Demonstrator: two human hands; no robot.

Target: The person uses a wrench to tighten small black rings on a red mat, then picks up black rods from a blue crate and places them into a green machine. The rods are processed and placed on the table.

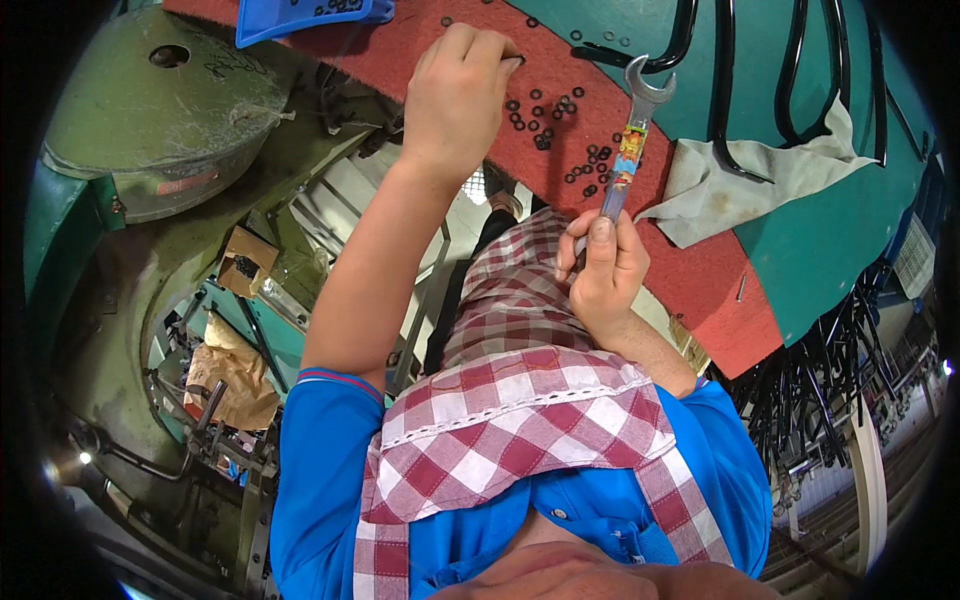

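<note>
Centrally, wrench (628, 150): open-ended, raised slantwise over the red mat (715, 310), its forked head uppermost; a bright, multicoloured strip covers part of the handle.
Right hand (608, 270): fingers closed around the lower handle, thumb laid along it, near the mat's edge.
Left hand (455, 105): reaches over the mat, fingers bent; a small dark piece (520, 58) shows at the tips, but from where I stand I cannot tell whether it is gripped.
Black rings (542, 142): loosely scattered on the mat between the left hand and the wrench.
Blue tray (300, 24): beyond the left hand, more rings inside.
Grey cloth (700, 195): crumpled, right of the wrench, across mat and green tabletop (820, 240).
Bent black tubes (720, 80): on the tabletop, some reaching the cloth.
</note>
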